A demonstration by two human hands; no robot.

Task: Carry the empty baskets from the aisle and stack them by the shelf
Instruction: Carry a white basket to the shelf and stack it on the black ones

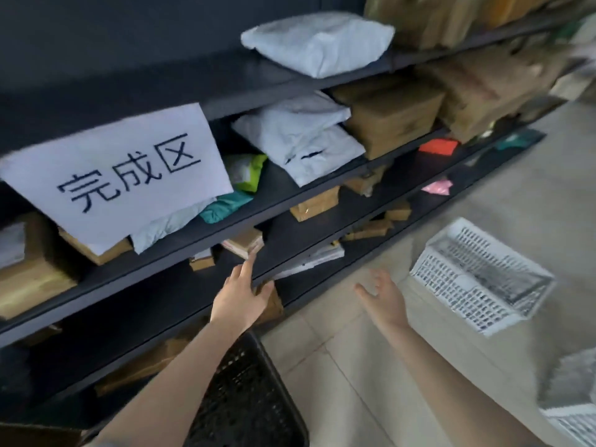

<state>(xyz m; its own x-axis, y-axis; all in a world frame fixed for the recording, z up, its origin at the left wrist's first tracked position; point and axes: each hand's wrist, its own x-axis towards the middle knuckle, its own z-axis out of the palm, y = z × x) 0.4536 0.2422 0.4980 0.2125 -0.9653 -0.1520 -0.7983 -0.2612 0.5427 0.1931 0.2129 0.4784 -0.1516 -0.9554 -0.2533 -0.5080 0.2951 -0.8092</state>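
Observation:
A white perforated basket (480, 275) lies empty on the tiled floor at the right, close to the foot of the dark shelf (225, 221). A black mesh basket (245, 398) stands on the floor below my left forearm, against the shelf. Another white basket (574, 421) shows partly at the bottom right corner. My left hand (240, 293) is open, fingers stretched toward the lower shelf edge, holding nothing. My right hand (383, 298) is open too, fingers spread, in the air left of the white basket and apart from it.
The shelf holds cardboard boxes (393, 124), white mailer bags (316, 43) and coloured packets on several levels. A white paper sign (125, 175) with black characters hangs on its front. Pale floor tiles (354, 382) run along the shelf. The picture is motion-blurred.

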